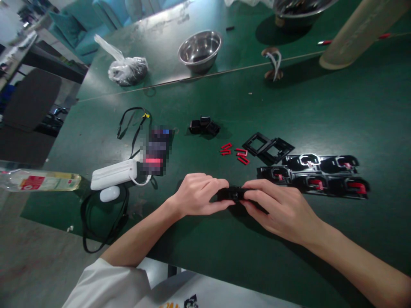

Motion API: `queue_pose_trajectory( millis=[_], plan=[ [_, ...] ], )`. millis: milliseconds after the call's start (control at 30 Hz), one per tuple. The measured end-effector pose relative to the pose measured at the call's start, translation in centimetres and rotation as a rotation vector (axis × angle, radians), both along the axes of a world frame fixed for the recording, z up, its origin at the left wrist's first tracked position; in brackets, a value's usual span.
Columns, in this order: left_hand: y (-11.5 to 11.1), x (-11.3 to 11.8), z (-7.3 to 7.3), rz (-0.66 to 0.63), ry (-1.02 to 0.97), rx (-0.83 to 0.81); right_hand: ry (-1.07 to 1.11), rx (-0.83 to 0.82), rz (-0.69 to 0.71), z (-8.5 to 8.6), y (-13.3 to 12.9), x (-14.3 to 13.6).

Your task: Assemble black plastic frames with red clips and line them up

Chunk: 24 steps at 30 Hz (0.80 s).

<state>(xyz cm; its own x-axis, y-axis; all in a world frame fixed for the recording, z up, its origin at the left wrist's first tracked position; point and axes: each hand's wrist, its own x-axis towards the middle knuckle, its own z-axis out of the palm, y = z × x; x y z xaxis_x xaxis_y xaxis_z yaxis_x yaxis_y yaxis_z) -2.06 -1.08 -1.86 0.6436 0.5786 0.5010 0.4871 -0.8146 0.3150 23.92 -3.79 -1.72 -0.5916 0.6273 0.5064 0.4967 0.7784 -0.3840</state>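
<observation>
Between my two hands, just above the near part of the green table (205, 239), is a small black plastic part (235, 194). My left hand (203, 194) pinches its left end between thumb and fingers. Its right end is gripped by the fingers of my right hand (278, 206). Fingers cover much of the part, so its full shape is hidden. Beyond my right hand lie several black assembled pieces with red inserts (316, 183) in rows. Two black square frames (269, 147) overlap behind them. Several small red clips (241, 153) are scattered left of the frames.
Black blocks (204, 126) sit mid-table. Leftward are a phone (157, 152), a white power bank (114, 174), an earbud case (109, 194), cables and a bottle (41, 180). Farther back are a metal bowl (200, 49), a plastic bag (127, 70) and a cardboard tube (362, 34).
</observation>
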Motion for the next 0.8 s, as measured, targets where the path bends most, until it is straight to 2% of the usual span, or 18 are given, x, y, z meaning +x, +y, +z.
queue_pose_trajectory(
  millis=[367, 800],
  plan=[
    [0.22, 0.04, 0.33, -0.081, -0.012, 0.005, 0.099, -0.094, 0.013, -0.23, 0.15, 0.06],
    [0.15, 0.08, 0.38, -0.065, -0.016, -0.019, 0.086, -0.128, -0.012, -0.13, 0.24, -0.04]
  ],
)
